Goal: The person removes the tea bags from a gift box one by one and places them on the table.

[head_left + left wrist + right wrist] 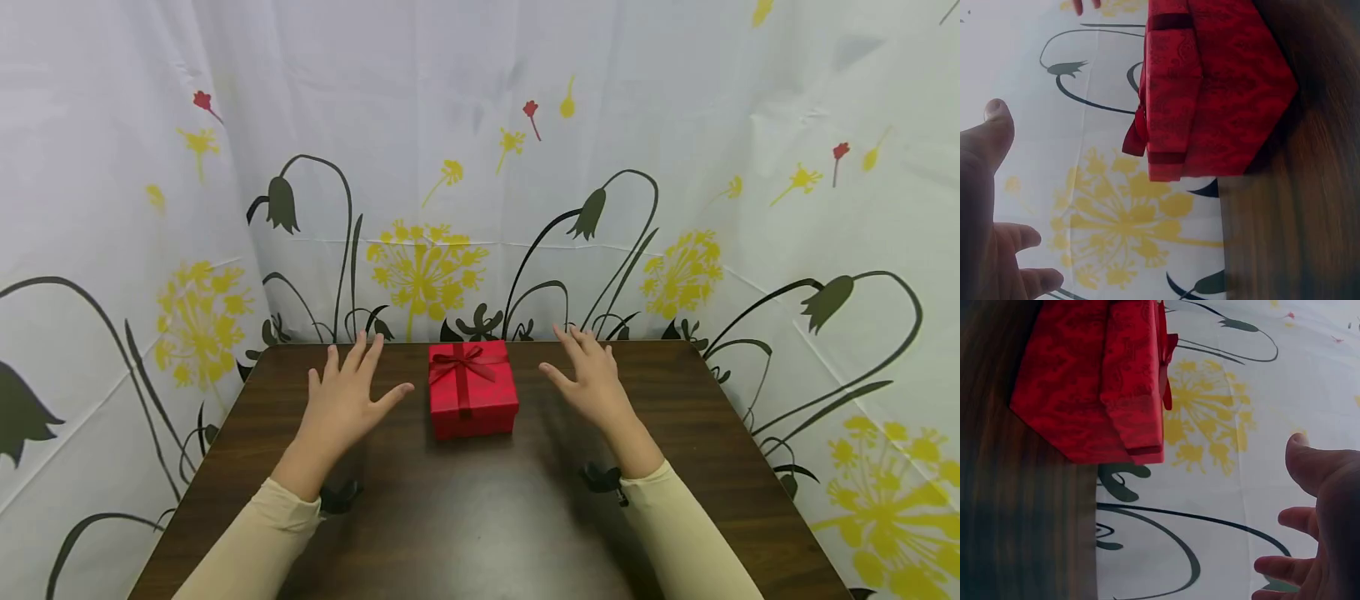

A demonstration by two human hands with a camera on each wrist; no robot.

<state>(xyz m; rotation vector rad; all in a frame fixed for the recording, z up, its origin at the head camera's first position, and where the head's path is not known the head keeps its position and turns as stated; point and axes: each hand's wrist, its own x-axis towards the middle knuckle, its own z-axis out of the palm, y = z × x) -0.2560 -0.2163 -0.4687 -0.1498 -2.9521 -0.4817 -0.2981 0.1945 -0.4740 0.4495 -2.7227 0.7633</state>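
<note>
A red gift box (pixel 474 408) with a patterned lid and a dark red ribbon bow (pixel 462 362) stands on the table between the two hands. To its left, my left hand (pixel 343 408) hovers with fingers spread and thumb pointing at the box, holding nothing. On the other side my right hand (pixel 594 387) is raised with its fingers apart, likewise holding nothing. The left wrist view shows the box (pixel 1229 94) from the side, apart from the thumb and fingers. In the right wrist view, a gap also separates the box (pixel 1085 387) from the hand (pixel 1329 506).
The dark brown wooden table (pixel 465 533) reaches back to a white curtain (pixel 420 100) printed with yellow, red and grey-green flowers. The curtain also surrounds both sides. A dark wrist strap (pixel 602 478) shows under the right wrist, another (pixel 341 496) under the left.
</note>
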